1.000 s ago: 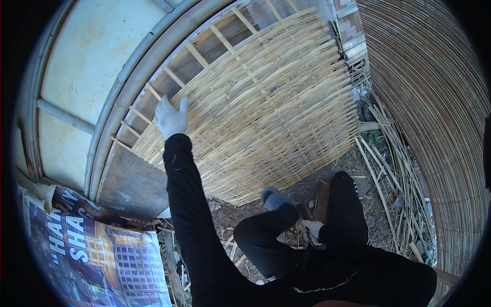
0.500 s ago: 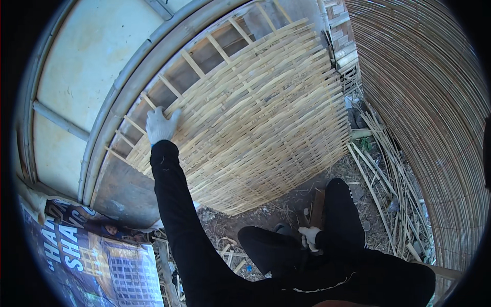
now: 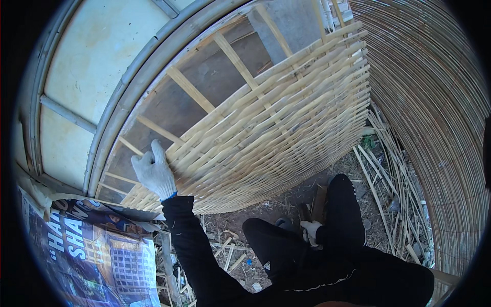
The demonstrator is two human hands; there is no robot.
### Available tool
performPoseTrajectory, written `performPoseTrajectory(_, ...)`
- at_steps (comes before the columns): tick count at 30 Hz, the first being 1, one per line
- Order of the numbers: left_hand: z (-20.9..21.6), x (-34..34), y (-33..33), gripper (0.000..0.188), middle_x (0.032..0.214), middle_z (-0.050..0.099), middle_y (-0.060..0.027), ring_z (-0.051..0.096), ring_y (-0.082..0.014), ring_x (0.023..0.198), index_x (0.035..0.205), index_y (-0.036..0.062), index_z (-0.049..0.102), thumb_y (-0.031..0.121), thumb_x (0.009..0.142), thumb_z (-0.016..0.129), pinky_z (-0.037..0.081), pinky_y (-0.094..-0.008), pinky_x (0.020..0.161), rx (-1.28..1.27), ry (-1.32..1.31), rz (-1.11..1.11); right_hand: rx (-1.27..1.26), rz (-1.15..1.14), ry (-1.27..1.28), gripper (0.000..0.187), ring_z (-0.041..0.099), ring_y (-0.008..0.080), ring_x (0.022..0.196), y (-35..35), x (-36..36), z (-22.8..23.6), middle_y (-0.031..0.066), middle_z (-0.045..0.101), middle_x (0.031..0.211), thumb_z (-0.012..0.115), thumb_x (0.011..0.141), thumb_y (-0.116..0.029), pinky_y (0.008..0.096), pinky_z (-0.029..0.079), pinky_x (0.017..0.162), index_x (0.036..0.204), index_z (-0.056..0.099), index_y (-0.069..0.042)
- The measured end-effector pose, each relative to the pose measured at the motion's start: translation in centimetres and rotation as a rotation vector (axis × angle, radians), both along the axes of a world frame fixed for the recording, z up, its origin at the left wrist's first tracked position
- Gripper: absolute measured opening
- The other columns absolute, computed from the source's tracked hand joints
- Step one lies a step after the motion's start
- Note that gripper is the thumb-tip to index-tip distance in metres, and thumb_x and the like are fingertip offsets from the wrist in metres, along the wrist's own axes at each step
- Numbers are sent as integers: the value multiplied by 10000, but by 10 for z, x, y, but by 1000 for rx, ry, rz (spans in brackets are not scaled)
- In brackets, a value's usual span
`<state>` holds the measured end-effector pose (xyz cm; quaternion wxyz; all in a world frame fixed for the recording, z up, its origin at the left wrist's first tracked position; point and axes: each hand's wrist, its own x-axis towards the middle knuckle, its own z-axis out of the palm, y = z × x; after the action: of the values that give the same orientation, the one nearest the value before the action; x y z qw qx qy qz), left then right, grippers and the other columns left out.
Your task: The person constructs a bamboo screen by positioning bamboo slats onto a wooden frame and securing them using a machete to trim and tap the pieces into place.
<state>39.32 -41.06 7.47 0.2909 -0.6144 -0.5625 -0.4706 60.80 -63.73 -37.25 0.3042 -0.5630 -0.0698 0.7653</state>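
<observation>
A large woven bamboo panel [image 3: 276,117] stands tilted in front of me, bare slats sticking out past the weave on its far left side. My left hand [image 3: 155,171], in a white knitted glove, closes on the panel's upper left edge among those slats, thumb raised. Low down by my right knee, my right hand [image 3: 310,231] wears a similar glove. Its fingers are curled, and a dark narrow piece [image 3: 305,211] shows just above them. What that hand grips is too small to make out.
Behind the panel runs a curved-looking bamboo rail [image 3: 110,117] with pale sheets. A printed banner [image 3: 123,263] hangs at lower left. Loose bamboo strips [image 3: 394,179] lie on the littered ground at right, beside a tall slatted bamboo screen [image 3: 434,112]. A brown board [image 3: 319,202] lies near my knee.
The panel's upper edge has come away from the backing toward me, exposing more slat length. My left hand has moved nearer with it. My right hand stays by my knee.
</observation>
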Motion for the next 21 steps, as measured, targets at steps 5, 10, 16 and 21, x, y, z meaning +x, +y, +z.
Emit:
performPoseTrajectory(5,-8,2,-33,513,726,447,-141,477,-296,668,623,-57,618,353,923,688,400,-448,666,158,-59,116,2,-7,73,319,574,245,480,-42,-6,-19,65,532,627,641,947,-333,412,467,430,825,537,-56)
performPoseTrajectory(10,-19,-19,23,552,769,512,-187,542,-337,717,730,-72,679,416,976,599,437,-463,720,73,-39,245,9,0,54,317,562,240,475,-7,31,-21,68,515,625,648,944,-319,413,463,427,843,516,-48)
performPoseTrajectory(16,13,3,178,517,890,641,-243,649,-398,847,844,41,767,445,993,482,504,-513,761,-98,322,454,24,37,-15,319,545,236,469,73,48,32,71,500,625,644,946,-307,412,456,425,855,505,-34)
performPoseTrajectory(21,-74,17,121,434,1015,656,-232,643,-381,966,1046,91,751,454,934,542,503,-495,859,-229,287,401,4,-42,89,340,552,249,469,-23,29,-10,82,518,618,636,948,-324,423,458,430,819,519,-32)
